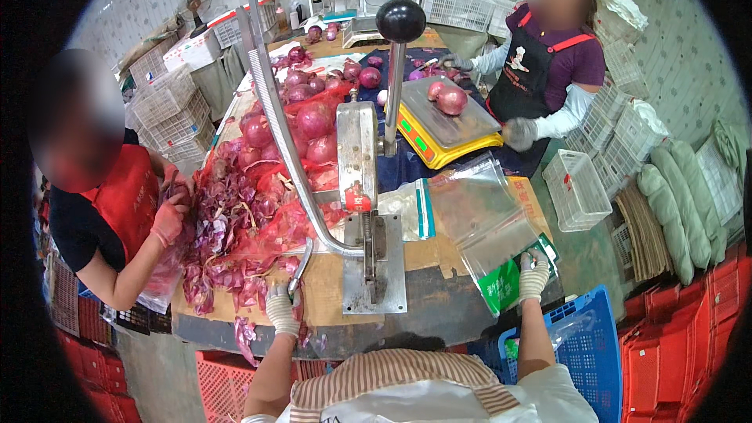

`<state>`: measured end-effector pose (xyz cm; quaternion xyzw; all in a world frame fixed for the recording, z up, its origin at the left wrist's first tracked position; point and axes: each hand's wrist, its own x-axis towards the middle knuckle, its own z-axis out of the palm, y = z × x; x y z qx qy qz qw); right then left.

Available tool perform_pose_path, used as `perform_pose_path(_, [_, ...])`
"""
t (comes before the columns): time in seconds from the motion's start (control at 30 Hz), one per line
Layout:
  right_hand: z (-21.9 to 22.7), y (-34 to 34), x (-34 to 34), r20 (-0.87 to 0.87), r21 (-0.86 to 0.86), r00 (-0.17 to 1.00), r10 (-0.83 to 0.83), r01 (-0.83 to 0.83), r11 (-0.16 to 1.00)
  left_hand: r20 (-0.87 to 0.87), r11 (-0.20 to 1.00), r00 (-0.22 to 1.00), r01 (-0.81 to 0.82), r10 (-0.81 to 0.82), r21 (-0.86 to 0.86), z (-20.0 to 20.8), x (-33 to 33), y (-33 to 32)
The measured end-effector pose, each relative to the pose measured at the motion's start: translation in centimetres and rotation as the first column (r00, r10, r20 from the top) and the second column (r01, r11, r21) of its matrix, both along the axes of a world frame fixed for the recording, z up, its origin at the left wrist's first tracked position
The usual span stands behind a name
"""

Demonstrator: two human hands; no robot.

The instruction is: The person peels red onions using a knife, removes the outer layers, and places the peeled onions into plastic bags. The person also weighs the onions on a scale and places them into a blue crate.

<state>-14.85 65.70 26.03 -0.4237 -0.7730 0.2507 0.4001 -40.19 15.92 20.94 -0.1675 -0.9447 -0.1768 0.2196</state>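
Note:
My left hand (282,312), in a white knit glove, is at the table's near edge among onion skins. Its fingers are closed round the lower end of a slim metal tool, which looks like a small knife (302,260). My right hand (535,277), gloved alike, grips the near right edge of a clear plastic bag (479,215) with a green printed end. Between my hands stands a metal hand-lever press (358,164) with a black ball knob and a flat base plate. Loose red onion skins (223,227) lie heaped to the left.
Red onions (315,119) in red netting lie beyond the press. A yellow scale (448,121) carries onions (451,100). Co-workers in gloves stand at left and far right. Below my right arm is a blue crate (591,352); a white crate (576,192) stands farther right.

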Motion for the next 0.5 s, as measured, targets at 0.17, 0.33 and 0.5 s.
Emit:
perform_pose_path(0.17, [0.5,-0.2,-0.1,-0.017,-0.022,1.0,0.001,-0.002,1.0,0.077,1.0,0.997,-0.004,0.003,0.018,0.2,0.0,0.0])
perform_pose_path(0.33, [0.8,-0.2,-0.2,-0.014,-0.01,1.0,-0.005,0.005,1.0,0.061,1.0,0.998,0.003,-0.004,0.013,0.0,-0.2,0.0])
perform_pose_path(0.5, [1.5,-0.8,-0.2,-0.016,-0.025,1.0,-0.003,0.003,1.0,0.08,1.0,0.997,-0.008,0.009,-0.003,0.2,0.0,-0.1])
